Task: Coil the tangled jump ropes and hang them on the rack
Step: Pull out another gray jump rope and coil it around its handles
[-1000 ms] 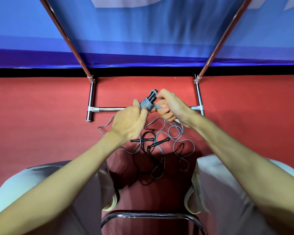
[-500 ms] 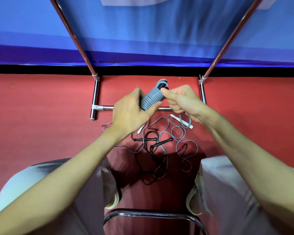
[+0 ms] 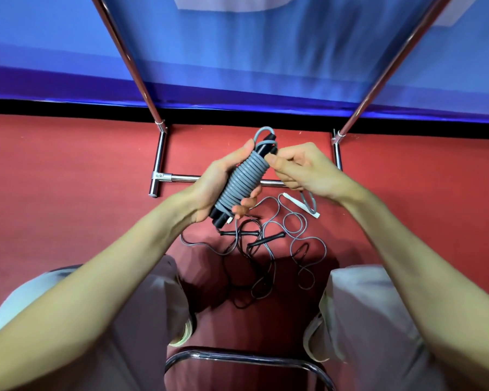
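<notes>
- Grey rope point(image 3: 242, 180) lay wound tight round black handles, gripped in the left hand point(image 3: 218, 183).
- Right hand point(image 3: 302, 167) pinched its free end; tucking it probably came next.
- Tangled ropes point(image 3: 268, 249) waited on the floor point(image 3: 68, 193).

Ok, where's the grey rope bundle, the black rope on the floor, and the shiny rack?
grey rope bundle point(image 3: 242, 180): head view, middle of the wound grey coils.
black rope on the floor point(image 3: 266, 240): head view, on one black handle.
shiny rack point(image 3: 160, 156): head view, on its left floor bar.
</notes>
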`<state>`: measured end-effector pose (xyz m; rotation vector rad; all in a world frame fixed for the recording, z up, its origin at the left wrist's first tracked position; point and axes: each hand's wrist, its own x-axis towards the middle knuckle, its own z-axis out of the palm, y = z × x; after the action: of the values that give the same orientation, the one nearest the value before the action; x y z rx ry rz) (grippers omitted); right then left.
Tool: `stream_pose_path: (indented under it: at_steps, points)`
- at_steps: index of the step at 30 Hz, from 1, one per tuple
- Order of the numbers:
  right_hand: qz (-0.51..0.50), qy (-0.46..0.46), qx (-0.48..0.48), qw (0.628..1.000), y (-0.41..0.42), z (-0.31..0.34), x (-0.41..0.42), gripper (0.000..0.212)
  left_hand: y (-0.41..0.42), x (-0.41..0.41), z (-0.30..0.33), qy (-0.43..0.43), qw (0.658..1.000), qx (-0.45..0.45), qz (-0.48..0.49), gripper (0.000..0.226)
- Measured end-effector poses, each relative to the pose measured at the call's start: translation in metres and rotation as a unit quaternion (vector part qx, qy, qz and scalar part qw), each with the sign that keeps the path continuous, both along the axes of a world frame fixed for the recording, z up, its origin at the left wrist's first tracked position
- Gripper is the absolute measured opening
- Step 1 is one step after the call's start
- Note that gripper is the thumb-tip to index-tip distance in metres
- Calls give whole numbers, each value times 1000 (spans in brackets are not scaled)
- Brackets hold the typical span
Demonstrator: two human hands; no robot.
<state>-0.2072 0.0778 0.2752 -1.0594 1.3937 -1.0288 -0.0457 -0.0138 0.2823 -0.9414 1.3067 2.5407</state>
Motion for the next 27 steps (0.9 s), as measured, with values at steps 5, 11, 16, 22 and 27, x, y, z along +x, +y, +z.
stream_pose_path:
  at_steps: [5, 11, 16, 22, 27]
  points:
    - [59, 71, 32, 995, 4, 1, -11, 26, 0, 1, -15, 6, 994, -107, 32, 62]
    - [58, 86, 90, 991, 8, 3, -16, 18, -1, 3, -15, -42, 968, -237, 74, 67]
    - [33, 141, 108, 983, 4, 0, 12, 30, 1, 0, -28, -127, 926, -340, 103, 75]
    - [-12, 55, 165, 985, 3, -4, 14, 33, 18, -1, -32, -230, 764, -600, -56, 69]
    - [-55, -84, 254, 962, 3, -10, 8, 38, 27, 2, -37, -216, 691, -676, -140, 39]
